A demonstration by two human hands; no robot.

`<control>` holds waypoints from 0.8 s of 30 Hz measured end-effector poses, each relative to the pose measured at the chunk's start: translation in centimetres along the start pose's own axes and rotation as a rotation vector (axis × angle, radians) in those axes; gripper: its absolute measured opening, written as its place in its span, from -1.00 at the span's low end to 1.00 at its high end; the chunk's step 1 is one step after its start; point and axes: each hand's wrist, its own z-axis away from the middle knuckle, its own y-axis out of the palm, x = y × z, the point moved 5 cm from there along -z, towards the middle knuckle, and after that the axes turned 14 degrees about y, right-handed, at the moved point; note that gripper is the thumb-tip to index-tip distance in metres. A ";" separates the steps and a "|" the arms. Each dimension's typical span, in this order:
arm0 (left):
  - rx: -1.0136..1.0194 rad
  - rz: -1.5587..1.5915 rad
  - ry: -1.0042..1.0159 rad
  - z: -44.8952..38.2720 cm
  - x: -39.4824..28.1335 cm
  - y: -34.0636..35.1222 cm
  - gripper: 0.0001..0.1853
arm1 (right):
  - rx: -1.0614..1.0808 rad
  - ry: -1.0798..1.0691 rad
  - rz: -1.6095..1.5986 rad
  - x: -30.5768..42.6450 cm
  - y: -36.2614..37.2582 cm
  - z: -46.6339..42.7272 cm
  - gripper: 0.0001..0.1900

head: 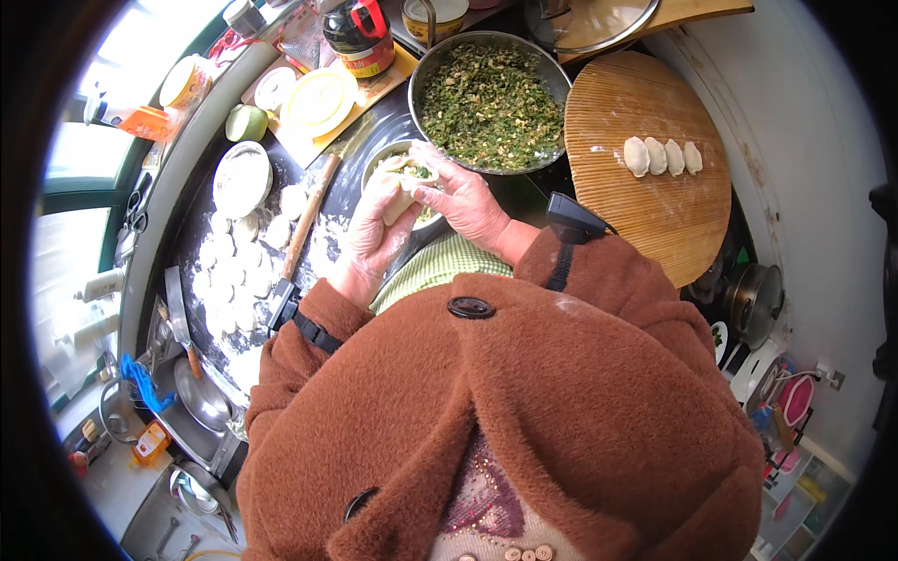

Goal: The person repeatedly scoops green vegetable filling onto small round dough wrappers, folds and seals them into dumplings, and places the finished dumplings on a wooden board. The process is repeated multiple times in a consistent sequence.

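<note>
Both floury hands meet over a small bowl (429,222) partly hidden beneath them. My left hand (379,228) cradles a dumpling wrapper (426,181) with green filling showing inside. My right hand (471,207) has its fingers on the wrapper's right edge. Just beyond sits a large metal basin (419,119) of chopped green filling (491,105). A wooden rolling pin (309,221) lies left of my left hand. Further left, round dough pieces (238,273) are spread on the floured dark counter. Several folded dumplings (657,156) stand in a row on a round slatted board (652,224) at right.
A bowl of flour (242,181) and a cut green vegetable (246,123) stand at left. Behind are a yellow-lidded tub (319,102), a dark bottle with a red handle (356,38) and a glass lid (589,21). A cleaver (179,308) lies near the sink (186,400).
</note>
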 end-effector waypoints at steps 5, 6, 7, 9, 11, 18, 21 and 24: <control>0.003 -0.049 0.016 0.1 0.2 0.1 -0.45 | -0.032 -0.012 -0.066 0.0 0.5 0.2 -0.39; 0.000 -0.040 0.016 0.1 0.2 0.1 -0.45 | -0.044 -0.020 -0.069 0.1 0.6 0.2 -0.40; 0.003 -0.058 0.018 0.1 0.2 0.2 -0.45 | -0.055 -0.028 -0.071 0.3 0.6 0.3 -0.41; 0.000 -0.070 0.019 0.1 0.1 0.4 -0.44 | -0.113 -0.050 -0.031 0.7 0.6 0.4 -0.48; -0.005 -0.074 0.026 0.2 0.3 0.6 -0.43 | -0.172 -0.093 0.064 1.3 0.6 0.7 -0.55; -0.078 -0.058 0.029 0.2 0.5 0.5 -0.46 | -0.306 -0.103 0.189 1.5 0.0 0.6 -0.75; -0.052 -0.082 0.043 0.2 0.5 0.8 -0.44 | -0.304 -0.057 0.128 1.0 -0.2 0.3 -0.73; -0.084 -0.116 0.057 0.1 0.2 0.7 -0.38 | -0.242 0.044 -0.030 0.5 -0.3 0.1 -0.66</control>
